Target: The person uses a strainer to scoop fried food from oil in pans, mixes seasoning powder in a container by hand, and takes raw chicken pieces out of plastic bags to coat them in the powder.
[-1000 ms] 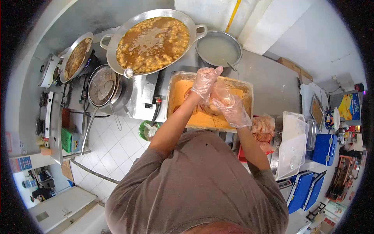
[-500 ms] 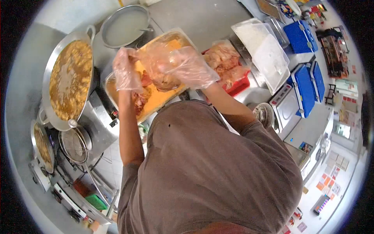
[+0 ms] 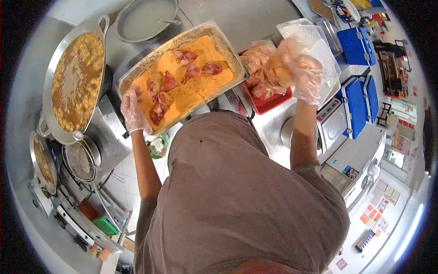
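Note:
My left hand (image 3: 133, 112), in a clear plastic glove, grips the left end of a rectangular plastic tub (image 3: 219, 39). Orange flour (image 3: 205, 86) covers the tub's bottom, with several raw chicken pieces (image 3: 159, 97) lying on it. Off to the right, my gloved right hand (image 3: 309, 80) is closed on a clear plastic bag (image 3: 279, 68) with pinkish contents, blurred in part. That bag hangs over a red tray (image 3: 269, 107) that holds more raw chicken (image 3: 253, 64), partly hidden by the bag.
At the left stands a large wok (image 3: 75, 84) of bubbling oil and frying pieces. A metal basin (image 3: 146, 23) of cloudy liquid sits behind the tub. Strainers (image 3: 80, 160) hang at lower left. Beyond the red tray are white trays (image 3: 328, 59), a scale (image 3: 332, 116) and blue boxes (image 3: 353, 105).
Both hands were together over the tub at the bag. My right hand has swung right with the bag above the red tray; my left hand has moved to the tub's left end.

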Available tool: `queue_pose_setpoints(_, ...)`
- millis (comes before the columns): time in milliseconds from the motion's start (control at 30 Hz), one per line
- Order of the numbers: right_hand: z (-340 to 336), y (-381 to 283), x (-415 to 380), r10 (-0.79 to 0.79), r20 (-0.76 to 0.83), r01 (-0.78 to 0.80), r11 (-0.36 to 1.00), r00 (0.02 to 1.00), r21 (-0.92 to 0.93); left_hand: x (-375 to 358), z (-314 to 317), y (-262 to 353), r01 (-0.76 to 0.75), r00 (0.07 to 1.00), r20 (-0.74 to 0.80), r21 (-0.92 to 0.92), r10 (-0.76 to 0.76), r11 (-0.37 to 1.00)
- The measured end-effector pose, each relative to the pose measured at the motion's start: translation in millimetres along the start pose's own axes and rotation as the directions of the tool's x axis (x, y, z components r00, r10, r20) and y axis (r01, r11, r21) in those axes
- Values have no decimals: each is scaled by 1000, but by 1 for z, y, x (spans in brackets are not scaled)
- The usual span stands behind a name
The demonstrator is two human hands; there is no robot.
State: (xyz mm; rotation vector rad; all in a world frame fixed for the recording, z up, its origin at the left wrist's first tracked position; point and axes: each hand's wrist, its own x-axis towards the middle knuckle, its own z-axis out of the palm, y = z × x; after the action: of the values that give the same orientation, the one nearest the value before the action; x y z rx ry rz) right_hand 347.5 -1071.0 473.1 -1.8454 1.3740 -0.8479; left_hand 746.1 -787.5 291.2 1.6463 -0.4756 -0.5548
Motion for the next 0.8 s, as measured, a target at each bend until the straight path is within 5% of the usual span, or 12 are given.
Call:
queue_pose_setpoints(67, -20, 21, 16, 59, 13, -60, 995, 998, 75, -7, -3, -2, 2, 1000, -22, -18, -2, 1000)
queue_pose_setpoints(100, -23, 39, 26, 80, 20, -83, 952, 997, 294, -10, -3, -1, 0, 999, -32, -26, -1, 1000)
queue_pose_setpoints(167, -32, 93, 59, -207, 2, 206, 973, 978, 103, -15, -1, 2, 15, 999, -51, -12, -15, 1000)
queue_pose_setpoints(200, -34, 133, 84, -484, 96, 489, 820, 870, -299, -17, 0, 4, 20, 998, -59, -5, -21, 1000)
queue_pose_setpoints(233, -26, 166, 96, -655, 290, 665, 442, 698, -602, -18, 2, 5, 23, 998, -55, 2, -23, 1000)
queue_pose_setpoints(300, 13, 226, 85, -560, 251, 608, 663, 790, -437, -21, 8, 5, 30, 998, -52, 13, -29, 999)
queue_pose_setpoints(367, 41, 273, 80, -384, 219, 441, 747, 897, -498, -28, 18, 16, 41, 997, -66, -18, -42, 999)
queue_pose_setpoints(467, 54, 278, 80, 38, 30, 0, 624, 999, -782, -36, 25, 20, 44, 996, -81, -50, -48, 998)
queue_pose_setpoints(567, 45, 287, 95, 37, 91, 46, 646, 995, -762, -44, 26, 24, 59, 997, -52, 8, -59, 998)
queue_pose_setpoints(633, 47, 338, 107, 24, 21, -6, 795, 999, -607, -48, 30, 24, 80, 995, -57, 10, -79, 997)
queue_pose_setpoints(733, 39, 329, 112, -54, -17, 30, 758, 998, -652, -51, 33, 22, 74, 995, -62, 19, -72, 997)
queue_pose_setpoints(800, 41, 336, 119, -101, -38, 66, 847, 994, -527, -53, 31, 23, 77, 994, -82, 37, -74, 996)
